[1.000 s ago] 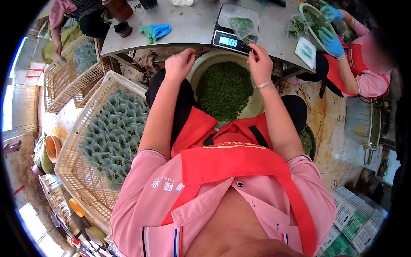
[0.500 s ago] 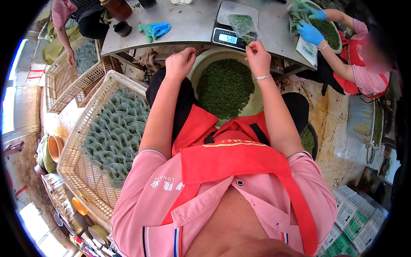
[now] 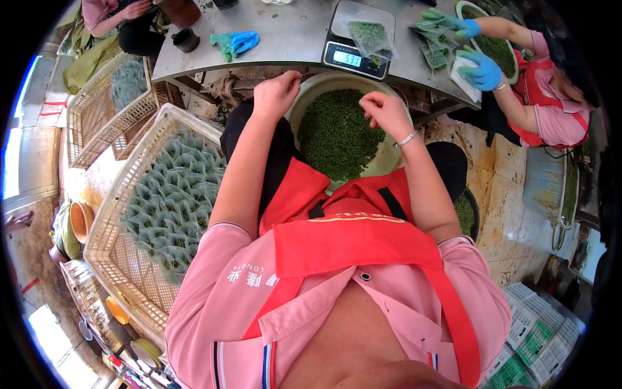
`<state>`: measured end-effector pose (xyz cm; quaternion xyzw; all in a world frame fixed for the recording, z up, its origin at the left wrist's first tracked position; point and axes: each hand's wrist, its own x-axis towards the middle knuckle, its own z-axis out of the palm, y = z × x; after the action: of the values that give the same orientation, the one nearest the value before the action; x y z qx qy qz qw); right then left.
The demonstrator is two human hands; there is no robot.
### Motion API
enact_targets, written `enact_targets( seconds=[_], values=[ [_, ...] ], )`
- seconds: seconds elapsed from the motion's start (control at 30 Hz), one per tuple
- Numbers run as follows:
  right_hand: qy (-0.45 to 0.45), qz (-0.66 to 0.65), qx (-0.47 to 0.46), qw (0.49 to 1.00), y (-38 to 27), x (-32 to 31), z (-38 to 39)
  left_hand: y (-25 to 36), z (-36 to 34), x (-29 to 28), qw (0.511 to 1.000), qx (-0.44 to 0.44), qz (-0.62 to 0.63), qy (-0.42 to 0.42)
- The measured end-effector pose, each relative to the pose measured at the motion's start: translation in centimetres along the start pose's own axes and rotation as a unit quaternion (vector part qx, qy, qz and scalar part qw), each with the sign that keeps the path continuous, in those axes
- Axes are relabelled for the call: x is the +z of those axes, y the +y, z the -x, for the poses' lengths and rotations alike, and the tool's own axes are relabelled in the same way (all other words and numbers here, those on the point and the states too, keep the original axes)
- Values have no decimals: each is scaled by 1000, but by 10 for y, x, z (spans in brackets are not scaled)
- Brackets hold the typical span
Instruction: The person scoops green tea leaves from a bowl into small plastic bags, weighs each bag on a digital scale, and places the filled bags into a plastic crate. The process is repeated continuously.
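A wide pale tub (image 3: 391, 155) stands between my knees, holding a heap of small green peppercorn-like berries (image 3: 340, 133). My right hand (image 3: 387, 113) hangs over its right side, fingers curled; anything in them is too small to make out. At the tub's far left rim, my left hand (image 3: 277, 96) is closed, its fingertips hidden. Beyond my right hand, a digital scale (image 3: 355, 59) with a lit display sits at the table edge. A clear plastic bag of green berries (image 3: 371, 39) lies on it, overhanging its front, with some green at its mouth.
A cream plastic crate (image 3: 116, 214) of filled bags stands at my left, another crate (image 3: 87, 129) behind it. On the metal table (image 3: 285, 39) are blue-green gloves (image 3: 234, 45) and a dark cup (image 3: 186, 40). A gloved co-worker (image 3: 547, 97) sits right; another person's hand (image 3: 136, 9) shows far left.
My right hand has drawn back from the bag to over the tub. The scale's reading has changed. The left co-worker's hand rose from the crate; the right co-worker's gloved hands moved off the bags.
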<state>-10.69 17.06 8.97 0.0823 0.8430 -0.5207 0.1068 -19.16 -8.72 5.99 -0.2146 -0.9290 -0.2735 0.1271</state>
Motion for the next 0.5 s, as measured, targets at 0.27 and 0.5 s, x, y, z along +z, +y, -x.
enact_targets(
  seconds=[0.27, 0.5],
  values=[
    [210, -209, -173, 939, -28, -33, -39, -2, 0, 1, 1000, -3, 6, 8],
    [263, 160, -221, 925, -12, -6, -33, 2, -4, 3, 1000, -2, 26, 17]
  ],
)
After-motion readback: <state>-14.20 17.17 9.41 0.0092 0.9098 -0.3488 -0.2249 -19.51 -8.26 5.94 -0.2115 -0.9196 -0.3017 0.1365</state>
